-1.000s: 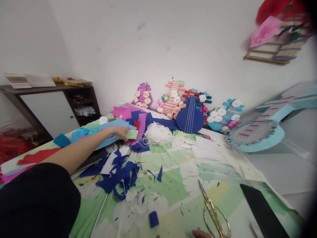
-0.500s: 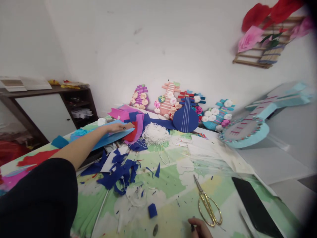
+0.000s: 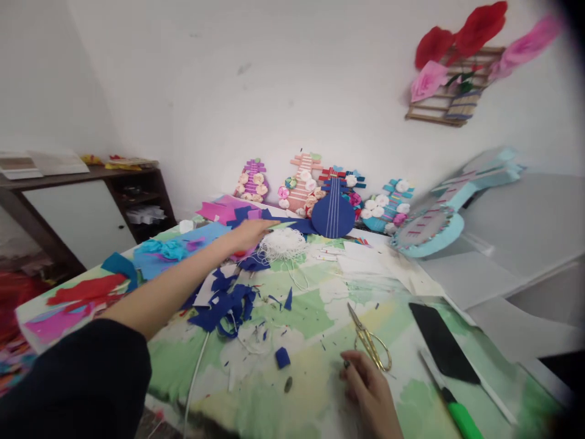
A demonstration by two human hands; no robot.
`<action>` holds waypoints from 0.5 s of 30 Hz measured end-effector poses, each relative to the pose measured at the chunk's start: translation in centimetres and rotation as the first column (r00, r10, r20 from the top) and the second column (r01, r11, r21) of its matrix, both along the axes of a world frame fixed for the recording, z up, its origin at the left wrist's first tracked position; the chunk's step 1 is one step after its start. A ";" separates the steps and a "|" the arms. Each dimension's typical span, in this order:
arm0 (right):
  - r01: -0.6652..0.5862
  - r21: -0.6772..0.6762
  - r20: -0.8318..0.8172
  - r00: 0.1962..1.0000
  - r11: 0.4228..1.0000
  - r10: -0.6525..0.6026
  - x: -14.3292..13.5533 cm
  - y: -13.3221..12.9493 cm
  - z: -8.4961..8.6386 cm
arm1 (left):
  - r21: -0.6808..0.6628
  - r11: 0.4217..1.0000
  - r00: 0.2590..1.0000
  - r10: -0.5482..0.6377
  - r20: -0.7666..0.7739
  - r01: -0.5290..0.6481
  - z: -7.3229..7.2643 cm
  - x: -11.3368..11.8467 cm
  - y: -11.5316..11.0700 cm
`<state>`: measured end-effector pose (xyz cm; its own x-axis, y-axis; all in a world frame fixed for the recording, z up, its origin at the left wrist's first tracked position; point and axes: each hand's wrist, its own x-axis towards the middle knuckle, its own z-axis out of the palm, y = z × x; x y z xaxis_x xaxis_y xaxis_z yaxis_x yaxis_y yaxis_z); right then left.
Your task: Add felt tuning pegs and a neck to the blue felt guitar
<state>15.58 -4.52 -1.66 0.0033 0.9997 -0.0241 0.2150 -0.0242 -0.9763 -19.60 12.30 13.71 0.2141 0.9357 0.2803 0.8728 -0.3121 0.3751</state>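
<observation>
My left hand point(image 3: 254, 236) reaches over the coloured felt, just left of the tangle of white cord point(image 3: 282, 246). A pale green piece point(image 3: 284, 225) shows at its fingertips; the grip itself is blurred. My right hand point(image 3: 364, 381) rests low on the table with its fingers curled and close together; whether it holds anything small is hidden. Gold-handled scissors point(image 3: 372, 347) lie just beyond it. A small blue felt piece point(image 3: 282, 358) is to its left. Dark blue scraps point(image 3: 228, 308) lie below my left forearm. Behind the cord stands a blue lute shape point(image 3: 333, 214) with white strings.
Decorated lute shapes point(image 3: 301, 183) lean along the wall. On the right lie a black flat object point(image 3: 443, 341) and a green-handled tool point(image 3: 460, 417), with a large light-blue instrument point(image 3: 429, 231) behind. A cabinet point(image 3: 82, 222) stands at left.
My left hand has moved right from the light blue sheet towards the cord, and a pale green piece now shows at its fingertips. My right hand has come further into view. The view has shifted.
</observation>
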 end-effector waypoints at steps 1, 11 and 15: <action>-0.035 -0.030 -0.088 0.996 0.999 0.032 -0.1 0.5 1.1 | 0.003 0.998 0.998 -0.061 -0.020 0.061 -0.7 2.4 -0.8; -0.094 0.065 -0.404 0.908 0.993 0.112 -2.3 8.3 4.5 | 0.167 0.959 0.942 -0.175 -0.286 0.229 -11.0 16.7 -8.7; 0.062 0.203 -0.319 0.948 0.977 0.006 -1.9 10.7 2.7 | 0.212 0.960 0.983 -0.181 -0.042 0.185 -12.2 15.7 -8.2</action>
<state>13.69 6.14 1.03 0.0579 0.9820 0.1799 -0.1031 0.1851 -0.9773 -3.93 4.15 1.50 0.3845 0.7986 0.4631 0.8006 -0.5382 0.2634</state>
